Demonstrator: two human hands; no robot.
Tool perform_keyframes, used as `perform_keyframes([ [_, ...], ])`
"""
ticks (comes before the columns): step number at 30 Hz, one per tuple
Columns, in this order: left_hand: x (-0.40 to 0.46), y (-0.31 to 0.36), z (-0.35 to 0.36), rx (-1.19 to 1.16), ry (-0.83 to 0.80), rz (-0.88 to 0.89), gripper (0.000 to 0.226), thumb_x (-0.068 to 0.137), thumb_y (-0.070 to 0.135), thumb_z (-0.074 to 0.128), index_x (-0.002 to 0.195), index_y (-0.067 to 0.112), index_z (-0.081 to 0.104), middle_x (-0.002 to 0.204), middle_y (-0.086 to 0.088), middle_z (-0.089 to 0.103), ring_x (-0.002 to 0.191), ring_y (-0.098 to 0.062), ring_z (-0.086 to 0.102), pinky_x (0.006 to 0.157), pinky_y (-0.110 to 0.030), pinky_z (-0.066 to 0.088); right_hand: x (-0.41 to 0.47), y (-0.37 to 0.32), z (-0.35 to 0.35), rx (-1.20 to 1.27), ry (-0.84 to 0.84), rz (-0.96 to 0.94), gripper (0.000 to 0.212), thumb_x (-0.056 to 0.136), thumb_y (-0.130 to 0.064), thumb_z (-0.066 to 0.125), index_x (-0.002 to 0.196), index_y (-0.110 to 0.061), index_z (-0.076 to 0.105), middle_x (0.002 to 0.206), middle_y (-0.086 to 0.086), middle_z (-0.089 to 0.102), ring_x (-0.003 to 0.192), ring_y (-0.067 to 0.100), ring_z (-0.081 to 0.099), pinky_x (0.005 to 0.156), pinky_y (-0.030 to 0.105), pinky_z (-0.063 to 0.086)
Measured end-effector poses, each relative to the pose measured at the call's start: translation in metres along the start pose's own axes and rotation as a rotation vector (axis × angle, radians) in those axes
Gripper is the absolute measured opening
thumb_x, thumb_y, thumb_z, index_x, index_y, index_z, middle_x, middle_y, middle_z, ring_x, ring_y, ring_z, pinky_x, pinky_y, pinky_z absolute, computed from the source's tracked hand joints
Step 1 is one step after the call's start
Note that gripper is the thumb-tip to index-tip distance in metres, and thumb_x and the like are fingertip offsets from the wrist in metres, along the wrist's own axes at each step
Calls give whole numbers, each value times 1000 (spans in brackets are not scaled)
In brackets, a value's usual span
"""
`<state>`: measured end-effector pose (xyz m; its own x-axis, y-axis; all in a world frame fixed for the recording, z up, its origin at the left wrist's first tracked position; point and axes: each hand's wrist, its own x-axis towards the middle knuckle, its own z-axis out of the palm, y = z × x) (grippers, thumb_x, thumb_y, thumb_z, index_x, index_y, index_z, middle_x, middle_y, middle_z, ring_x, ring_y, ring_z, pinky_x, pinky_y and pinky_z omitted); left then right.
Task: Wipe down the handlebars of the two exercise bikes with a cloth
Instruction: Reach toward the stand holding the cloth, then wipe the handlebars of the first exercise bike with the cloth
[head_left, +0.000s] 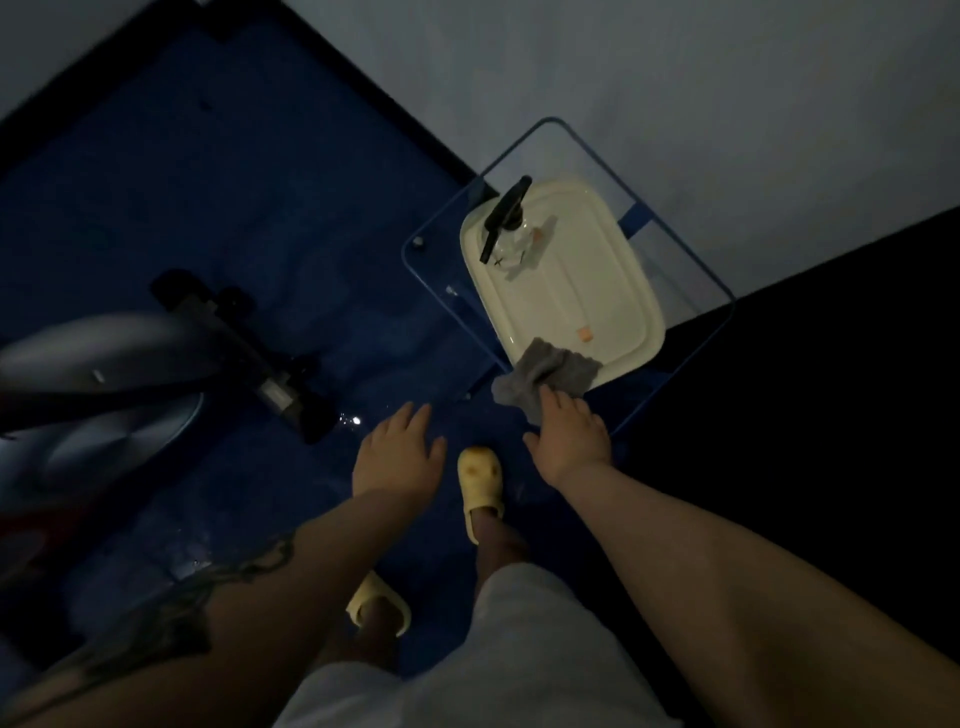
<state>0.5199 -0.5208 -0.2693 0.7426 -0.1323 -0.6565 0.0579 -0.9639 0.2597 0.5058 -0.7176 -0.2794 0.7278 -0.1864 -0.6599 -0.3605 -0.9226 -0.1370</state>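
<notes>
Cloth (545, 376) lies half off the cream tray (597, 291); right hand (569, 436) seemingly pinches it in the gloom, left hand (400, 449) spread, released. Handlebars unseen; wiping apparently not begun.

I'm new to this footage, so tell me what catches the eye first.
The pale tray on the glass side table at upper right stands out in the dim room, with a spray bottle on it. The right hand touches a grey cloth at the tray's near edge. The left hand hangs open beside it.
</notes>
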Motion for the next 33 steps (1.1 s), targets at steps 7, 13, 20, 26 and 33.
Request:
perform_keyframes([
  [7,3,3,17,-74,-32,-103,57,100,43,34,152,21,23,161,-2,20,146,-24,23,118,-40,22,26,1,7,34,224,29,16,92,-26,58,96,-12,65,101,9,67,96,24,59,76,33,44],
  [13,-27,-14,21,-188,-25,-244,56,101,42,34,151,21,25,161,-2,20,145,-24,24,118,-40,23,23,2,-13,-82,297,-115,9,91,-16,60,90,-11,67,96,10,65,95,23,57,68,28,36],
  [20,-85,-62,1,-480,171,-361,52,101,38,39,149,19,33,159,-2,26,144,-21,28,117,-39,25,-24,-60,-31,44,304,-477,10,91,-23,54,90,-13,54,90,6,61,85,23,57,71,35,43],
  [26,-177,-148,26,-785,390,-677,49,100,35,41,146,16,37,154,-4,34,134,-24,43,107,-39,37,-72,-150,-14,-91,258,-722,13,94,-30,50,86,-21,44,77,-4,51,70,18,53,58,29,34],
  [33,-329,-231,110,-1061,545,-1050,52,100,38,39,147,15,34,154,-7,33,135,-27,40,109,-41,36,-173,-270,65,-291,208,-1033,13,96,-33,46,88,-22,46,76,-5,54,65,12,49,52,28,32],
])
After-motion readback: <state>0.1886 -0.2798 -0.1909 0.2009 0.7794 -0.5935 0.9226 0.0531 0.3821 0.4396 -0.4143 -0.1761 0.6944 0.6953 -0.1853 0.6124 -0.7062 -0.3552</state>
